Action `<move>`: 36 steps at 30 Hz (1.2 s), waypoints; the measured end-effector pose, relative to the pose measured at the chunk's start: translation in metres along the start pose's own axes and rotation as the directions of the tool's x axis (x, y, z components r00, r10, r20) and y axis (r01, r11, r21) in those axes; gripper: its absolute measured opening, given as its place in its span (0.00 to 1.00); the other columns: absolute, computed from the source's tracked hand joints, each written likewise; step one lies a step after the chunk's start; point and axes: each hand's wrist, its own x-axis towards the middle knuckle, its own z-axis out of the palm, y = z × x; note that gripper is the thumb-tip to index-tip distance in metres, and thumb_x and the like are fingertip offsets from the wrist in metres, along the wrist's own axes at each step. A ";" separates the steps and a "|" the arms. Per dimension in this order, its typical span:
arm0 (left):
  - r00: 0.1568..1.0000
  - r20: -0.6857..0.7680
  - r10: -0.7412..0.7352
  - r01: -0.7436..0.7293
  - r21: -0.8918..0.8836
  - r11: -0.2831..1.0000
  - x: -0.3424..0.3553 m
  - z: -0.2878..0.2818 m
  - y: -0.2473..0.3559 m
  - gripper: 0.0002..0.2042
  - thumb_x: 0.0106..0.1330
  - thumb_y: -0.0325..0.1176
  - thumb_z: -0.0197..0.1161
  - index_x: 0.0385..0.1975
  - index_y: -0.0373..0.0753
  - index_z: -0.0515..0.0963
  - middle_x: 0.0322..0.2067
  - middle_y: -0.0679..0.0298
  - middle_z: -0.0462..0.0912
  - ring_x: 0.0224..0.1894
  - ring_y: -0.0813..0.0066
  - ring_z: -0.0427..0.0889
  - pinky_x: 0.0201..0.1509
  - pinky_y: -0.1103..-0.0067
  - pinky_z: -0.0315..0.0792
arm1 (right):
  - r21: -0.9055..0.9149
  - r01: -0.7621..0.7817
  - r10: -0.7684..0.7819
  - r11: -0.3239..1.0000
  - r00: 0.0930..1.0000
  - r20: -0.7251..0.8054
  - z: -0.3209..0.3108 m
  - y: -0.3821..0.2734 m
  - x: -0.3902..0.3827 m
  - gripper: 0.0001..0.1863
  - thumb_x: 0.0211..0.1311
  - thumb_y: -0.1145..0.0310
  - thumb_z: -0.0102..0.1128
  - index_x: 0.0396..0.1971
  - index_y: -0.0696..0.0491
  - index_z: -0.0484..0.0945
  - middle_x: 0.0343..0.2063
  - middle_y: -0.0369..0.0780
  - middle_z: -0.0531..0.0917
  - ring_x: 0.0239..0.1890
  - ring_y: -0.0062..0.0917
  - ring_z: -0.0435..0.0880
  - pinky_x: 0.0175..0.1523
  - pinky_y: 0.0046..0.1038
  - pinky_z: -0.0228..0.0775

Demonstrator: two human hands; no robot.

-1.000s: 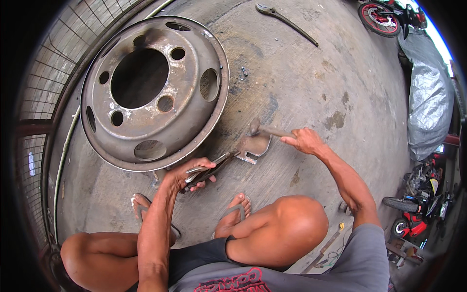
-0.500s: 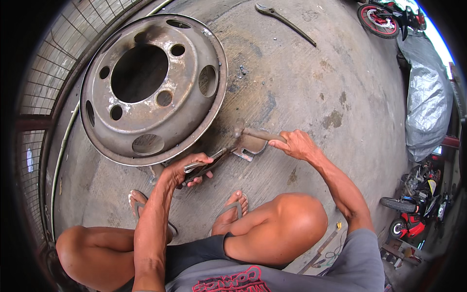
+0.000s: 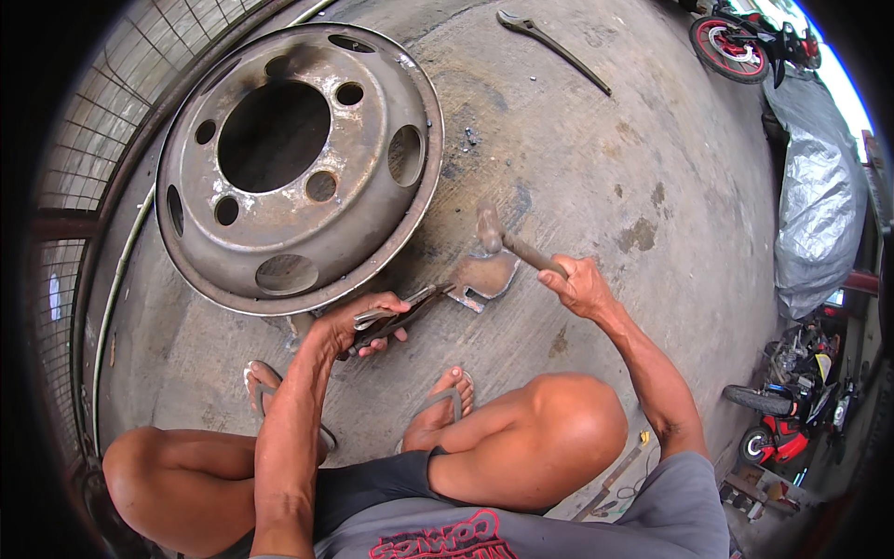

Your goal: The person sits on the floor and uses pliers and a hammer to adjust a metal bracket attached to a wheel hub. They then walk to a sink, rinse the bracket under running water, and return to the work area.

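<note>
I squat on a concrete floor. My left hand (image 3: 365,321) grips a pair of pliers (image 3: 410,306) whose jaws clamp the edge of a small flat metal plate (image 3: 486,276) lying on the floor. My right hand (image 3: 579,284) holds the handle of a hammer (image 3: 507,240), its head raised just above the plate's far edge. A large rusty steel wheel rim (image 3: 289,168) lies flat just beyond my left hand.
A long pry bar (image 3: 551,47) lies on the floor far ahead. A grey tarp-covered shape (image 3: 819,200) stands at right, with motorcycles (image 3: 745,42) behind and another motorcycle (image 3: 792,410) lower right. A wire mesh fence (image 3: 102,121) runs along the left.
My right hand, low over the plate half a second ago, has lifted the hammer head up and away from it. My left hand keeps the pliers on the plate.
</note>
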 end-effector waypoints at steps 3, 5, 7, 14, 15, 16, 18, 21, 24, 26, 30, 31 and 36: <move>1.000 0.009 -0.018 0.018 0.034 0.999 0.007 0.005 0.007 0.23 0.57 0.52 0.71 0.41 0.40 0.75 0.32 0.55 0.84 0.14 0.77 0.73 0.08 0.81 0.62 | -0.238 -0.040 0.072 0.970 0.990 0.124 0.016 0.040 -0.003 0.43 0.64 0.26 0.52 0.22 0.59 0.79 0.14 0.48 0.77 0.21 0.40 0.78 0.31 0.45 0.71; 1.000 0.016 -0.004 0.003 0.038 0.999 0.006 0.006 0.005 0.23 0.57 0.52 0.71 0.40 0.40 0.75 0.32 0.55 0.84 0.14 0.77 0.73 0.08 0.81 0.62 | -0.272 -0.198 0.247 0.942 0.956 0.159 0.007 0.048 0.005 0.44 0.63 0.25 0.51 0.23 0.60 0.80 0.17 0.52 0.79 0.24 0.46 0.82 0.34 0.48 0.74; 1.000 0.001 0.000 0.000 0.024 1.000 0.005 0.004 0.002 0.23 0.57 0.52 0.71 0.40 0.40 0.75 0.32 0.54 0.84 0.14 0.77 0.73 0.08 0.80 0.62 | -0.262 -0.225 0.257 0.939 0.961 0.097 0.003 0.032 0.010 0.45 0.63 0.25 0.51 0.23 0.61 0.80 0.17 0.52 0.79 0.25 0.47 0.82 0.34 0.48 0.74; 1.000 0.002 -0.023 0.023 0.038 0.999 0.007 0.006 0.007 0.23 0.58 0.52 0.71 0.40 0.39 0.75 0.32 0.53 0.83 0.13 0.77 0.72 0.08 0.80 0.62 | -0.247 -0.147 0.189 0.958 0.969 0.159 0.020 0.037 -0.011 0.44 0.63 0.26 0.53 0.20 0.61 0.77 0.15 0.48 0.77 0.22 0.41 0.78 0.32 0.43 0.71; 0.999 -0.006 -0.032 0.032 0.042 0.999 0.006 0.007 0.007 0.23 0.58 0.52 0.70 0.40 0.39 0.75 0.32 0.53 0.83 0.13 0.77 0.72 0.08 0.80 0.62 | -0.211 -0.240 0.268 0.948 0.956 0.116 0.018 0.035 -0.012 0.43 0.63 0.26 0.53 0.20 0.60 0.77 0.15 0.46 0.76 0.22 0.38 0.77 0.32 0.42 0.71; 0.999 -0.021 -0.024 0.025 0.045 0.999 0.003 0.008 0.006 0.23 0.58 0.51 0.70 0.40 0.38 0.74 0.32 0.53 0.83 0.13 0.77 0.72 0.08 0.80 0.62 | -0.169 -0.333 0.349 0.928 0.934 0.075 0.015 0.034 -0.014 0.43 0.64 0.26 0.53 0.19 0.59 0.76 0.14 0.45 0.75 0.22 0.35 0.76 0.31 0.41 0.70; 0.999 -0.037 -0.009 0.011 0.062 0.998 -0.001 0.014 0.007 0.23 0.59 0.51 0.70 0.41 0.38 0.74 0.33 0.53 0.82 0.13 0.77 0.73 0.08 0.80 0.62 | -0.028 -0.433 0.432 0.901 0.901 -0.031 0.015 0.037 -0.024 0.41 0.64 0.27 0.53 0.19 0.58 0.77 0.14 0.41 0.73 0.21 0.30 0.74 0.30 0.39 0.69; 0.998 -0.063 0.018 -0.010 0.121 0.993 -0.006 0.026 0.010 0.23 0.60 0.51 0.68 0.43 0.39 0.75 0.32 0.55 0.82 0.15 0.77 0.73 0.09 0.79 0.62 | 0.222 -0.395 0.436 0.892 0.881 -0.184 0.028 0.043 -0.057 0.36 0.67 0.32 0.55 0.28 0.56 0.79 0.16 0.38 0.72 0.21 0.25 0.72 0.28 0.38 0.68; 0.993 -0.121 0.012 0.025 0.303 0.953 -0.021 0.048 0.018 0.20 0.61 0.51 0.65 0.35 0.37 0.77 0.24 0.61 0.78 0.14 0.76 0.71 0.14 0.77 0.63 | 0.479 -0.311 0.447 0.821 0.872 -0.200 0.038 -0.001 -0.081 0.28 0.71 0.40 0.57 0.45 0.55 0.77 0.20 0.35 0.74 0.20 0.19 0.71 0.25 0.31 0.66; 0.986 -0.166 -0.022 0.092 0.425 0.900 -0.024 0.056 0.021 0.22 0.60 0.52 0.64 0.31 0.35 0.79 0.18 0.62 0.76 0.12 0.74 0.71 0.14 0.76 0.63 | 0.700 -0.266 0.507 0.662 0.847 -0.158 0.041 -0.035 -0.095 0.27 0.72 0.47 0.59 0.57 0.54 0.71 0.23 0.33 0.74 0.19 0.14 0.70 0.22 0.23 0.65; 0.969 -0.244 0.036 0.107 0.547 0.830 -0.022 0.068 0.022 0.22 0.60 0.53 0.63 0.28 0.36 0.79 0.15 0.63 0.74 0.13 0.72 0.71 0.17 0.73 0.63 | 0.745 -0.159 0.504 0.647 0.823 -0.262 0.067 -0.037 -0.110 0.32 0.74 0.51 0.58 0.71 0.48 0.62 0.24 0.32 0.74 0.19 0.12 0.70 0.21 0.19 0.62; 0.967 -0.248 0.056 0.095 0.558 0.825 -0.023 0.070 0.023 0.22 0.60 0.53 0.63 0.25 0.36 0.78 0.14 0.63 0.73 0.13 0.71 0.71 0.18 0.72 0.63 | 0.662 -0.156 0.461 0.734 0.829 -0.316 0.070 -0.036 -0.113 0.35 0.75 0.52 0.57 0.75 0.47 0.59 0.27 0.35 0.78 0.21 0.19 0.75 0.25 0.26 0.69; 0.951 -0.287 0.112 0.114 0.665 0.738 -0.024 0.072 0.027 0.24 0.57 0.55 0.65 0.25 0.34 0.80 0.16 0.59 0.76 0.15 0.69 0.74 0.20 0.70 0.64 | 0.449 -0.304 0.480 0.840 0.804 -0.352 0.117 -0.037 -0.125 0.32 0.76 0.55 0.56 0.75 0.40 0.59 0.25 0.47 0.79 0.26 0.32 0.81 0.38 0.38 0.75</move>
